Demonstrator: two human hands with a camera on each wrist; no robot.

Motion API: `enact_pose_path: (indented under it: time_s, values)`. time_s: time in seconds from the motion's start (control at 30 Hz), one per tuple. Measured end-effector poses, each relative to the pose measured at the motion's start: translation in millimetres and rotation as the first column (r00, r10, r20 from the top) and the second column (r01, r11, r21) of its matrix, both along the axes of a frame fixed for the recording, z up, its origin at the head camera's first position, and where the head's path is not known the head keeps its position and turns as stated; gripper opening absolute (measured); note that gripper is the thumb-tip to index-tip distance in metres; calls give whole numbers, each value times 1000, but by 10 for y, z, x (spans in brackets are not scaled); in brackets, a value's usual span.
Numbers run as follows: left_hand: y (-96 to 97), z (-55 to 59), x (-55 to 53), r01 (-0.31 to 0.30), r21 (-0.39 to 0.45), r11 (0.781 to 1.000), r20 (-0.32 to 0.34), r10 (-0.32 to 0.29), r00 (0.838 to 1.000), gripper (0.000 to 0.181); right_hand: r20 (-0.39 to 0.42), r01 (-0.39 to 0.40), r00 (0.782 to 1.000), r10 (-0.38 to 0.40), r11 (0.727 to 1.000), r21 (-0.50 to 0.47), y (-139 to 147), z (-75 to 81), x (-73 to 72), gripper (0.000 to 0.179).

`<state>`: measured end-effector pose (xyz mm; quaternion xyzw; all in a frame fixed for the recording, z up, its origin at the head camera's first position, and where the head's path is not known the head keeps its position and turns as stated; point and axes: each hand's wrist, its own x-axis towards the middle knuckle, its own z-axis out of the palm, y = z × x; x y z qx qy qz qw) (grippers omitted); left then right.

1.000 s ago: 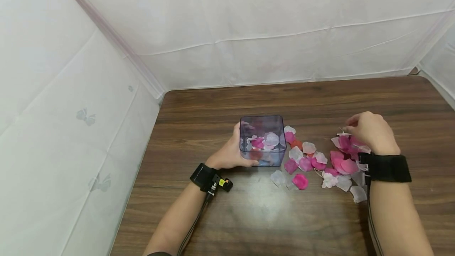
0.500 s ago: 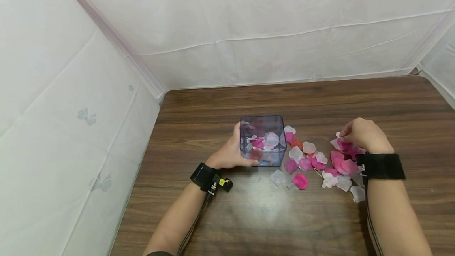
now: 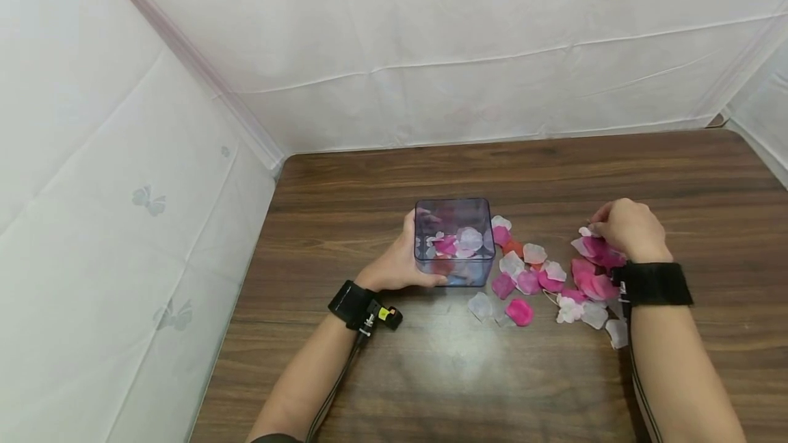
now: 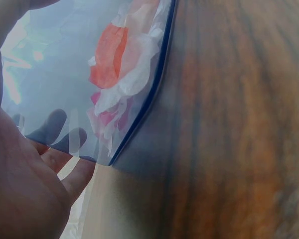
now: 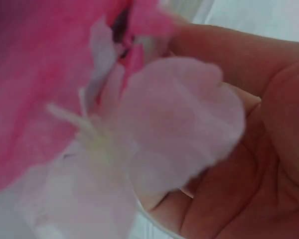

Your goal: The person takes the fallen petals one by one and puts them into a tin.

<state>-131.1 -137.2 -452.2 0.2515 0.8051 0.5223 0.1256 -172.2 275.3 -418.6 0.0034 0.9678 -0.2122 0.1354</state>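
Note:
My left hand [image 3: 394, 264] grips a see-through purplish plastic box [image 3: 458, 275] from its left side, thumb along the near wall. White and pink petals [image 3: 470, 240] lie inside; the left wrist view also shows an orange petal [image 4: 108, 57] behind the wall. Farther right, my right hand [image 3: 633, 225] is bent down over a heap of pink petals [image 3: 596, 250], thumb and finger pinching at a small pale artificial flower [image 5: 174, 124] with thin stamens. The pinch itself is partly hidden behind its petals.
Loose petals [image 3: 528, 282] in pink, white and orange spread over the brown wooden table [image 3: 394, 180] between box and right hand. A white flower [image 3: 569, 310] with a thin stem lies nearer. White cloth [image 3: 468, 39] hangs behind the table.
My right hand has shifted a little left onto the heap, and its fingertips have closed at the pale flower. Left hand and box stay in place.

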Motion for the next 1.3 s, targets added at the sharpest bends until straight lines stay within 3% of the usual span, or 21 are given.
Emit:
enact_pose_path:
  time_s: [0.3,0.67,0.83,1.07,1.3]
  values:
    - [15,10,-18,19,56,998,-24,-18,1000,115,-10,-20,1000,20,1000,7,-48,-26,-37,22]
    - [-7,13,-10,8,9,1000,2,-8,1000,123,-5,-37,999,37,998,59,-150,-45,-37,28]
    - [6,9,-11,2,0,1000,1,-2,1000,125,-128,-11,992,10,1000,-1,-191,0,-12,25]
    - [25,10,-21,11,20,1000,15,-11,1000,123,-370,-44,929,-13,989,-144,-386,180,71,21]
    - [23,6,-16,6,15,1000,12,-6,1000,121,-572,-162,820,-12,954,-252,-873,442,278,16]
